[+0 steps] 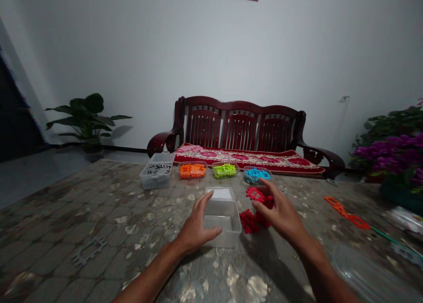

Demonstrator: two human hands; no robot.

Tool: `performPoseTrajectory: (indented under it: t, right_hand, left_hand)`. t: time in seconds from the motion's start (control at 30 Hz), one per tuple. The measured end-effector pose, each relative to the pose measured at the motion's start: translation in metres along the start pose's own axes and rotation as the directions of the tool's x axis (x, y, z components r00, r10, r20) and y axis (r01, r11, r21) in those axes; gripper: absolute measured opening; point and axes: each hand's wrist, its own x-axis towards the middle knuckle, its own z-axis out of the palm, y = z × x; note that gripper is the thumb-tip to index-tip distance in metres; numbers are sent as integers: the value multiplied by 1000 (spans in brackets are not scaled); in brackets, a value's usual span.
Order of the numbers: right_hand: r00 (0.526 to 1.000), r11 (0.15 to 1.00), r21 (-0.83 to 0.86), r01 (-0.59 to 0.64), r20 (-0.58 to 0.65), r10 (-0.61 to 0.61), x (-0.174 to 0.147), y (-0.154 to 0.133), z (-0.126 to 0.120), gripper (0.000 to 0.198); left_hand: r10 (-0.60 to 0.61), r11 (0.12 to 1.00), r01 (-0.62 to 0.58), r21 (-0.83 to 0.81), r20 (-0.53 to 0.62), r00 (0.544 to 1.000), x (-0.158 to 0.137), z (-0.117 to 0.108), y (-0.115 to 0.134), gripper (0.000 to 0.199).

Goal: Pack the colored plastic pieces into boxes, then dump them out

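Grey patterned tabletop (148,267) carries boxed orange pieces (192,171), lime-green pieces (225,170) and blue pieces (256,175) toward twelve o'clock, with red interlocking plastic pieces (249,222) still unboxed at three from the empty clear plastic box (229,239), left hand (195,226) wide-spread, unladen, at nine, right hand (280,210) half-open, grip indeterminable.

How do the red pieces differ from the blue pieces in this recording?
The red pieces are mostly heaped on the table beside a clear box; the blue pieces sit in a tub.
The red pieces are nearer the camera, with the right hand at them; the blue pieces are farther back.
Colour aside, both the red and blue pieces are small, toothed and piled together.
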Motion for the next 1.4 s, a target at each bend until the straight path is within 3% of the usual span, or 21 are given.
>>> performPoseTrajectory:
  t: [0.13,0.27,0.4,0.57,0.67,0.8,1.1,1.4]
  right_hand:
    - [978,993,76,85,185,-98,-4,-28,28,67]
    - [930,981,112,156,319,-185,-5,-37,56,70]
    - [907,962,153,228,326,-267,-1,-26,70,62]
    - [965,976,44,213,146,-217,14,-6,41,39]
    - [991,984,-120,131,13,-131,25,8,8,41]
    - [1000,937,-350,-9,2,10,32,32,-20,48]
    - [996,776,-626,-72,1,93,30,49,-22,56]
    - [991,794,-601,-89,25,130,29,41,-24,60]
  left_hand:
    - [0,999,-1,-40,-13,1000,-2,4,-2,99]
    - [4,998,-5,-67,-26,1000,-3,6,-6,102]
    - [-2,998,0,-56,-29,1000,-3,7,-4,101]
    - [-27,999,27,-33,-21,999,-2,5,3,97]
    - [-35,999,35,-22,-10,999,-2,3,5,96]
    - [-22,1000,22,-19,-3,1000,-2,3,4,93]
    - [-18,1000,18,-14,7,1000,-1,3,3,91]
    - [25,1000,-25,17,10,1000,-1,2,0,89]
